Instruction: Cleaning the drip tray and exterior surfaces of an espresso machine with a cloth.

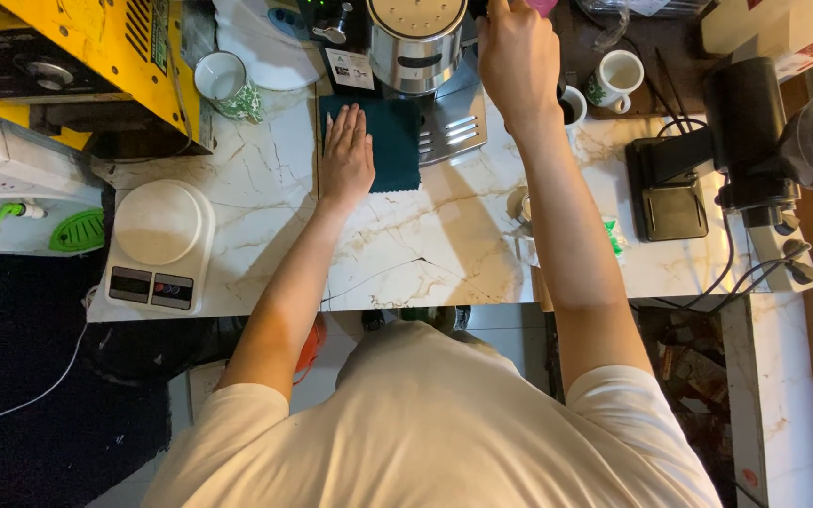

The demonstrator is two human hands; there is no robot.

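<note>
Bench: marble-patterned top; a crack runs near its front edge at the middle.
Left hand: lies flat, palm down, fingers together and extended, on the green cloth. It grips nothing; the pressing posture appears to keep the cloth from sliding.
Green cloth: dark green square spread flat toward the back edge of the bench, touching the front of the coffee machine tray. Its right half is uncovered.
Right hand: reaches to the back edge, just right of the coffee machine, with knuckles up. The fingertips run out of view at the top, so I cannot tell whether it clamps on anything.
Coffee machine: shiny metal body at the back middle of the bench; a slotted tray projects forward under it.
White cups: one stands right of the right hand at the back edge; a second sits just beside the right wrist; a patterned cup stands at the back left.
Kitchen scale: white, with a round platform, at the front left corner, well apart from both hands.
Grinder: black unit at the right edge, cables trailing toward the front.
Yellow box: occupies the back left corner.
</note>
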